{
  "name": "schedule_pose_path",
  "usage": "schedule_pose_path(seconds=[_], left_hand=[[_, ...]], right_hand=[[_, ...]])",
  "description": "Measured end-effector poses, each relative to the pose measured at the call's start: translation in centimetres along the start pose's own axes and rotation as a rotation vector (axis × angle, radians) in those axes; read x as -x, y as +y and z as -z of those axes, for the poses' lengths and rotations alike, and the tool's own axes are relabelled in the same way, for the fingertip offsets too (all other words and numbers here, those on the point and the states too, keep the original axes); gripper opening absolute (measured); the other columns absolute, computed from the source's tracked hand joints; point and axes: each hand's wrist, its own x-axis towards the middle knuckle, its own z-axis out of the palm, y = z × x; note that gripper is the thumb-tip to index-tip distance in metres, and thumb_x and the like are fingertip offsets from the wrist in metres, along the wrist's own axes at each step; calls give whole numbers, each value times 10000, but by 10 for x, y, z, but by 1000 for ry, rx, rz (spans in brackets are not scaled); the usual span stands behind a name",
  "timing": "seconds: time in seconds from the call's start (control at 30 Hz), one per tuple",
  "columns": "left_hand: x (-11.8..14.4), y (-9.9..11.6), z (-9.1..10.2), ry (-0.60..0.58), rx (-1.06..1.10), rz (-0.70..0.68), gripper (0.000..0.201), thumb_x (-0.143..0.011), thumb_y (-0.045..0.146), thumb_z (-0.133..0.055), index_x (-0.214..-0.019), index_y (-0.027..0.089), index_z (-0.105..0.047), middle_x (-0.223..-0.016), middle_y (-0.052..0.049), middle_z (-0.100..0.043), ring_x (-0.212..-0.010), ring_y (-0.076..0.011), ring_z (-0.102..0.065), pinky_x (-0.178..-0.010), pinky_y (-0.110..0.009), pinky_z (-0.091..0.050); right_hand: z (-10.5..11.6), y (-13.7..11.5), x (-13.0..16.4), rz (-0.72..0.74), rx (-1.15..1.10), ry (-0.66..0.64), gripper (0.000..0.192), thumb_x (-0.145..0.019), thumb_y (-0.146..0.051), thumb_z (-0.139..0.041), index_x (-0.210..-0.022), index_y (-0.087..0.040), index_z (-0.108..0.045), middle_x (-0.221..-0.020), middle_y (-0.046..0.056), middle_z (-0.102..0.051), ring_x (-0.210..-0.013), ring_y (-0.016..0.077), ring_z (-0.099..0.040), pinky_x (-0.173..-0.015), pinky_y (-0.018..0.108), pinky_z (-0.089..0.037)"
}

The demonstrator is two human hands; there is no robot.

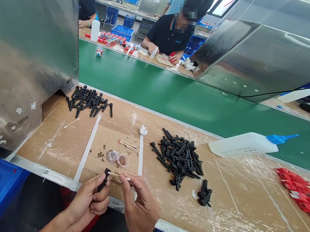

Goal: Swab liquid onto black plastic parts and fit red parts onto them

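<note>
Near the table's front edge, my left hand [91,202] is closed around a small black plastic part [104,178], held upright. A cotton swab [114,174] is pinched in my right hand [141,204], and one end of it meets the black part's upper end. Just beyond my hands, a small round dish [123,160] with brownish contents sits beside a clear, shiny round piece [112,156]. Several used swabs [128,145] lie on the stained cardboard sheet [107,134] behind them.
Piles of black parts lie at the left [88,99] and right [179,155]. A white bottle with a blue nozzle [244,145] lies tilted near red parts [304,194]. A green belt [148,83] runs behind; across it a person [167,35] works. Metal panels [20,51] flank the table.
</note>
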Motion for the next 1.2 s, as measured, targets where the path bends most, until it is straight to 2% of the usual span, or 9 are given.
schedule_pose_path(seconds=[0.17,0.37,0.93,1.2], left_hand=[[0,0,-1,0,-6,-6,309,-899,464,-548,-875,157,-532,-494,119,-196,-380,-30,-80,-378,-165,-88],[-2,0,-1,1,3,-6,315,-898,470,-547,-866,156,-528,-488,121,-196,-376,-31,-76,-373,-167,-91],[-2,0,1,-21,8,-5,325,-879,486,-569,-872,163,-531,-484,121,-201,-370,-27,-74,-365,-163,-82],[-1,0,0,-12,7,-3,350,-850,508,-603,-865,166,-527,-487,122,-200,-373,-25,-73,-370,-167,-76]], right_hand=[[-2,1,-1,15,15,18,192,-845,-103,-648,-973,-238,-696,-931,29,-727,-822,178,-681,-740,297,-541],[-4,2,0,45,13,13,177,-853,-96,-648,-972,-223,-679,-889,14,-708,-822,154,-669,-750,273,-539],[-2,2,-1,64,61,33,143,-854,-126,-654,-956,-219,-689,-876,20,-712,-799,161,-677,-738,272,-546],[-2,5,5,-7,7,31,116,-848,-160,-661,-939,-220,-700,-875,24,-716,-806,166,-681,-745,271,-553]])
